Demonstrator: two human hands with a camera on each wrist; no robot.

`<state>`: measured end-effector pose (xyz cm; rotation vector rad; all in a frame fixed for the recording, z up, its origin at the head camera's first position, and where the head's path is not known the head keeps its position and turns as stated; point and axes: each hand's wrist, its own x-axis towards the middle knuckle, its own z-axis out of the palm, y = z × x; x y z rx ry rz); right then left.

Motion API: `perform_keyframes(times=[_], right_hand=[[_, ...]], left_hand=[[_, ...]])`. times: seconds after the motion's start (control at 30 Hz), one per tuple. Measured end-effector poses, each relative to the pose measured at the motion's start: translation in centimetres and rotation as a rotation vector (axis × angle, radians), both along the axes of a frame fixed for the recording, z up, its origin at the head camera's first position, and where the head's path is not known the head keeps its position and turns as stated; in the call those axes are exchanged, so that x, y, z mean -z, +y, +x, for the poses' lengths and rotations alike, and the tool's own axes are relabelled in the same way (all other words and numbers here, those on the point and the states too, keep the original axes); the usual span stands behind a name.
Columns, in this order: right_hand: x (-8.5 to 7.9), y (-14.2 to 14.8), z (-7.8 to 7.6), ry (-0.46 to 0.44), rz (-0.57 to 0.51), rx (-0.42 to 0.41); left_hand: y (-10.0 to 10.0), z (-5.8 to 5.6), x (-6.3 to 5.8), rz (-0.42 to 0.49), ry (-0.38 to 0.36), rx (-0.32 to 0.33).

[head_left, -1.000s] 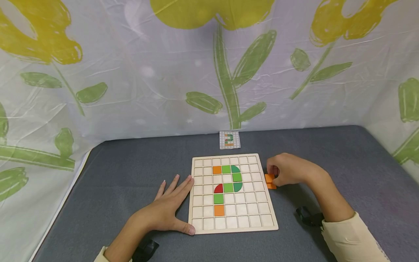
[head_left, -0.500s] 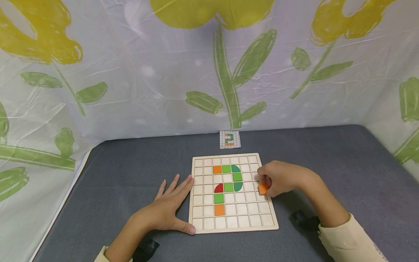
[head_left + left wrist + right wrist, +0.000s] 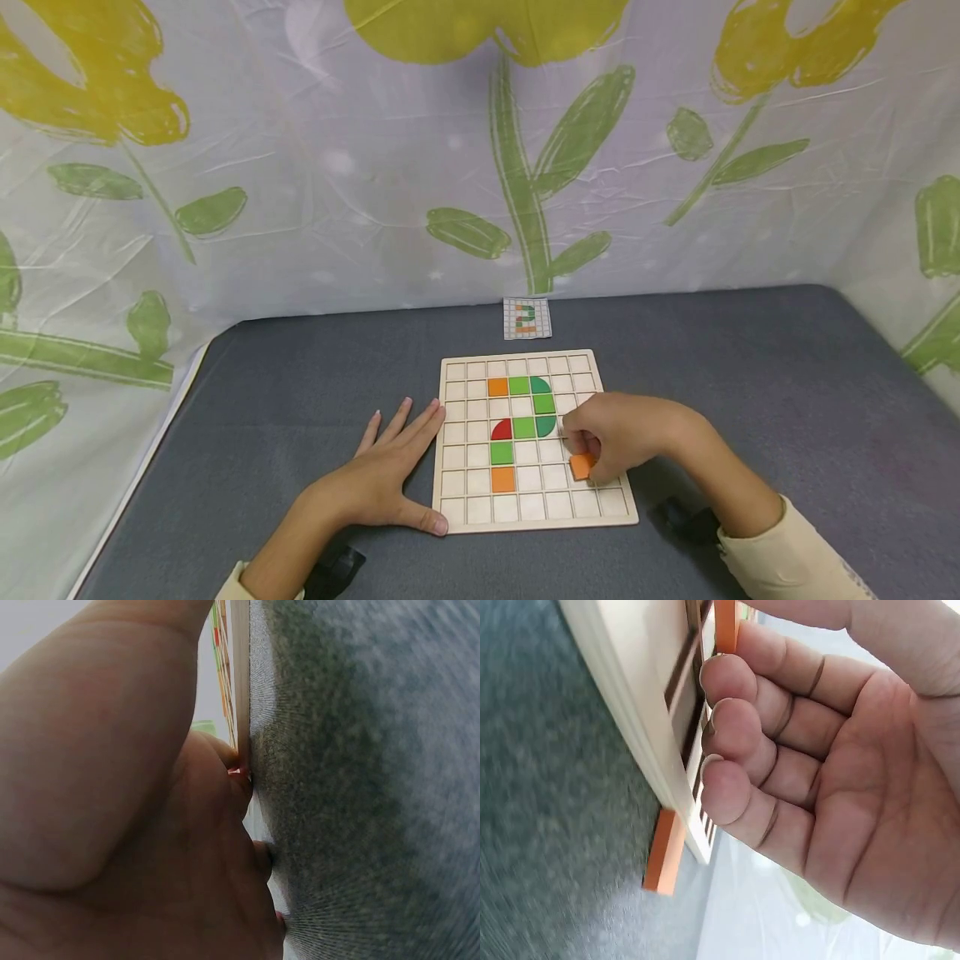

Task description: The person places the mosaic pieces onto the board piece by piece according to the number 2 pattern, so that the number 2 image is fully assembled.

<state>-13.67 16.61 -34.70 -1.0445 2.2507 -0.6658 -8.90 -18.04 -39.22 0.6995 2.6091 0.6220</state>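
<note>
A wooden grid board (image 3: 531, 507) lies on the table with a figure of orange, green and red tiles set in its cells. My right hand (image 3: 637, 437) pinches an orange square tile (image 3: 581, 466) between thumb and forefinger, low over the board's right part. The same tile shows at the top of the right wrist view, the other fingers curled below it. At the board's left side rests my left hand (image 3: 382, 483), fingers spread, tips and thumb at the edge. Among the set tiles are a red quarter-round tile (image 3: 501, 429) and an orange square tile (image 3: 502, 480).
Behind the board lies a small pattern card (image 3: 527, 318) showing a similar coloured figure. Another orange tile (image 3: 664, 851) is on the table beside the board's edge in the right wrist view; in the head view my right hand hides it. A flower-printed curtain (image 3: 360, 167) hangs behind the table.
My right hand has picked up an orange tile from beside the board's right edge and carried it left and nearer, over the grid. The left hand has stayed in place.
</note>
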Motion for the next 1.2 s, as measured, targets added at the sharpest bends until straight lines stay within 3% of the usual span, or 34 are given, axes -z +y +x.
perform_keyframes(times=[0.37,0.8,1.2], right_hand=[[0.7,-1.2,0.5,0.038,0.008,-0.005],[1.3,-2.0,0.7,0.063,-0.075,-0.052],[1.5,-2.9,1.0,0.124,-0.070,-0.059]], left_hand=[[-0.1,-0.1,0.2,-0.001,0.004,0.003],[-0.1,-0.1,0.2,0.012,0.002,0.006],[-0.2,-0.1,0.3,-0.027,0.009,0.000]])
